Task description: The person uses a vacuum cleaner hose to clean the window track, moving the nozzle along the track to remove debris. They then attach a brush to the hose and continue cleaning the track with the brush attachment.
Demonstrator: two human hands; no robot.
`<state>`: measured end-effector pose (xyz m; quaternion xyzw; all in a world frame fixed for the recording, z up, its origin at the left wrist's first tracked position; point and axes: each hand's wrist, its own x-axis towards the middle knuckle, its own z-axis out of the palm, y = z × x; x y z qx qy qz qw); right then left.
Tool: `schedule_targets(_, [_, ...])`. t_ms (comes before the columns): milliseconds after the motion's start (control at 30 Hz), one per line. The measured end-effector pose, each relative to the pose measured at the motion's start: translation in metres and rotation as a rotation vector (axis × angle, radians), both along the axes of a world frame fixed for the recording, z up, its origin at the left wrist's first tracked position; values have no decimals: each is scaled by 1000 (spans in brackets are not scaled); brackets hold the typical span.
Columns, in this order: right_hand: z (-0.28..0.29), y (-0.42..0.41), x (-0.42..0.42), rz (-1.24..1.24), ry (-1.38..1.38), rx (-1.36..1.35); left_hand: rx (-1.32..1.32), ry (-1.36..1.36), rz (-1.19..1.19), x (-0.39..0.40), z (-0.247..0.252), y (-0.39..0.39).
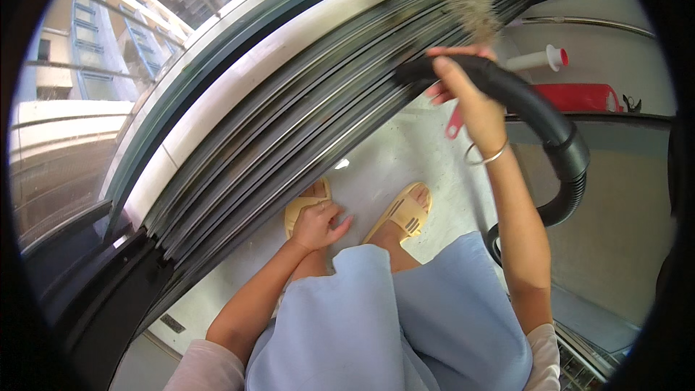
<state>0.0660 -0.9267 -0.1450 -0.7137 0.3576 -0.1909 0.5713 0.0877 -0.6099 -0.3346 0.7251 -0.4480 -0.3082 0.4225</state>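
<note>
My right hand [469,103] is closed around the black curved handle of a vacuum cleaner hose [521,98]. The handle's end lies at the metal tracks of a sliding window or door [304,114]. A brush with pale, fluffy bristles [467,2] extends beyond the same hand, over the tracks. A pink handle end with a hole [454,124] shows below my palm; whether it belongs to the brush cannot be told. My left hand [320,225] is empty, its fingers loosely bent and apart, above my yellow slipper.
A curved pale sill [228,98] runs beside the tracks, with window glass and buildings beyond. At right, a red container [575,98] and a white roll with a red end [535,60] lie on a ledge. The ribbed hose [570,201] loops down beside my right forearm.
</note>
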Motion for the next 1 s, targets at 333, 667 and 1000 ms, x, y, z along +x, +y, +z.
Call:
schedule_targets(333, [4, 58, 7, 27, 29, 169, -20, -92, 87, -2, -12, -3])
schedule_targets(667, [0, 104, 10, 104, -25, 290, -21, -125, 110, -2, -18, -3])
schedule_targets(1000, [-6, 148, 19, 232, -1, 334, 213, 14, -10, 3, -15, 1])
